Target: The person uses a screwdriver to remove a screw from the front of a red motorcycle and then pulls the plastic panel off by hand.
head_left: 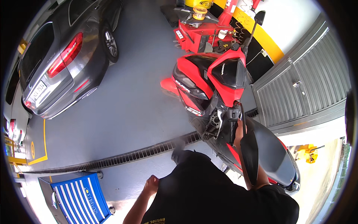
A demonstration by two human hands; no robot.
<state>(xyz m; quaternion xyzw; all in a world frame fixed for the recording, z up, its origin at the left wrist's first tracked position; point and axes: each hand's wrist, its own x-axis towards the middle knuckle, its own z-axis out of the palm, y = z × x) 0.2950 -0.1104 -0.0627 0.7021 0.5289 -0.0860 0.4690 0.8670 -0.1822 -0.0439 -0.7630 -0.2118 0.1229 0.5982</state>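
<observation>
A red and black scooter (227,74) stands close on my right, its front pointing away from me. My right arm reaches forward past the scooter's black mirror (250,156), which hides part of the forearm. Beside the black handlebar grip (233,130) is my right hand (241,130); its fingers are mostly hidden behind the grip and mirror stem. A silver lever (220,119) sits on the grip's other side. My left hand (151,185) is closed at the side of my body, pinching the edge of my black shirt (194,186).
A grey car (71,56) is parked at far left. A blue tool cabinet (78,198) stands at lower left. A drain grate (141,153) crosses the floor. Beyond the scooter is a red machine (195,37); a grey metal door (298,78) stands on the right.
</observation>
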